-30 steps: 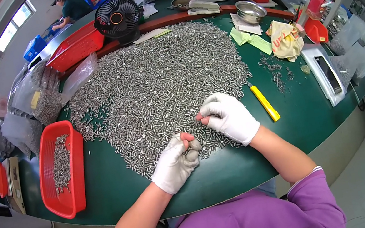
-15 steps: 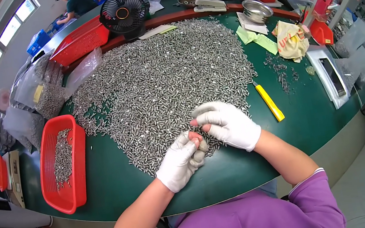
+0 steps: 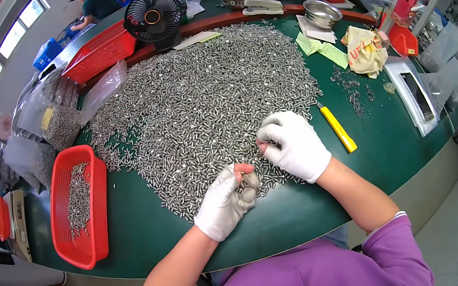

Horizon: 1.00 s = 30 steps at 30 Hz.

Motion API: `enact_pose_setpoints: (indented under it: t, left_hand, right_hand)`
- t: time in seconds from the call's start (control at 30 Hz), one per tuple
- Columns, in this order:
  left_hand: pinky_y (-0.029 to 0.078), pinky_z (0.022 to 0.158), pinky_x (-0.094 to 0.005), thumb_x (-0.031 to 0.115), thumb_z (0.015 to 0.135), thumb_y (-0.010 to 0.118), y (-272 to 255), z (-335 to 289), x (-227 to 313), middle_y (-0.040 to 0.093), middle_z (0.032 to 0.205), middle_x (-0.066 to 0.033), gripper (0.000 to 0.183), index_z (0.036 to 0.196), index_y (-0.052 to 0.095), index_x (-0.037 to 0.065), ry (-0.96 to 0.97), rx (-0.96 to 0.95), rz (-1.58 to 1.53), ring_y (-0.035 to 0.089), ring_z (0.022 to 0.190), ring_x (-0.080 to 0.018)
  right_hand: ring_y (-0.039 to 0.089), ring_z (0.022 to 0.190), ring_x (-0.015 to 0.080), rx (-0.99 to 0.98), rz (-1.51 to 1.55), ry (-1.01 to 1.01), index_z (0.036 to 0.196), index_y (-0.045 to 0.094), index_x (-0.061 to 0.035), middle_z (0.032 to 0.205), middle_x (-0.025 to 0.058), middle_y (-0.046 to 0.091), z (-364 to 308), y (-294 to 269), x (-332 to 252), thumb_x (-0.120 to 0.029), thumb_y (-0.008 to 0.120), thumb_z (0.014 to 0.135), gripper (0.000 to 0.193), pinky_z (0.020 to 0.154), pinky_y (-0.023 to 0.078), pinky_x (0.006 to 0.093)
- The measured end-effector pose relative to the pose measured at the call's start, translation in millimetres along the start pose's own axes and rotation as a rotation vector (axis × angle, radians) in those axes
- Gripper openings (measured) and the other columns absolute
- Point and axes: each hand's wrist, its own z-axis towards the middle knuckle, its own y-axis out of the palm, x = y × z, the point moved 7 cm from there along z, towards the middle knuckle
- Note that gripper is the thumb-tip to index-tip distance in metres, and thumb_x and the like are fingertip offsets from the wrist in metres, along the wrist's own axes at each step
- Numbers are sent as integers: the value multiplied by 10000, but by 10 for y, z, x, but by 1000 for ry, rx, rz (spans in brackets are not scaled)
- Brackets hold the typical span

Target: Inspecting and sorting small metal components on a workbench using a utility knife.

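Note:
A wide heap of small metal pins (image 3: 203, 99) covers the green table. My left hand (image 3: 227, 199), in a white glove with bare fingertips, is closed at the heap's near edge. Its thumb and index finger press together, and any small piece held there is hidden. To its right, my right hand (image 3: 295, 145), gloved the same way, hovers over the heap's near right side with thumb and fingers pinched. What lies between those fingertips is too small to make out. The two hands are apart.
A red basket (image 3: 100, 207) with some pins stands at left. A yellow-handled cutter (image 3: 338, 128) lies to the right. Farther right are dark scraps (image 3: 356, 94), a crumpled yellow bag (image 3: 366, 51) and a phone (image 3: 417, 96). A black fan (image 3: 154, 16) stands behind the heap.
My right hand has moved away from the left, to the right and slightly farther out, its fingers drawing into a pinch. My left hand has stayed nearly in place.

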Motion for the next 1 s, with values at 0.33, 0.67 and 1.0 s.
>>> enact_pose_setpoints:
  t: [0.33, 0.67, 1.0]
  left_hand:
    - [363, 565, -166, 203, 923, 620, -14, 14, -52, 594, 855, 18, 132, 1010, 591, 108, -36, -46, 21, 457, 629, -38]
    - [322, 525, -194, 247, 942, 580, -95, -1, -49, 562, 826, -2, 130, 978, 572, 122, -11, 75, 79, 385, 571, -71]
    - [329, 550, -206, 288, 941, 569, -64, 5, -40, 560, 875, -26, 198, 1020, 567, 107, -31, 53, 50, 399, 593, -86]
  right_hand:
    - [595, 879, 287, -185, 325, -152, 862, 655, -89, 913, 75, 629, -60, 131, -216, -145, 679, 761, 118, 776, 480, 391]
    - [605, 849, 277, -86, -134, 55, 873, 682, -117, 891, 59, 642, -32, 57, 135, -160, 698, 738, 142, 770, 485, 398]
    - [595, 817, 272, -226, -303, 124, 816, 666, -119, 828, 56, 624, -86, 160, 255, -172, 685, 753, 84, 731, 474, 402]
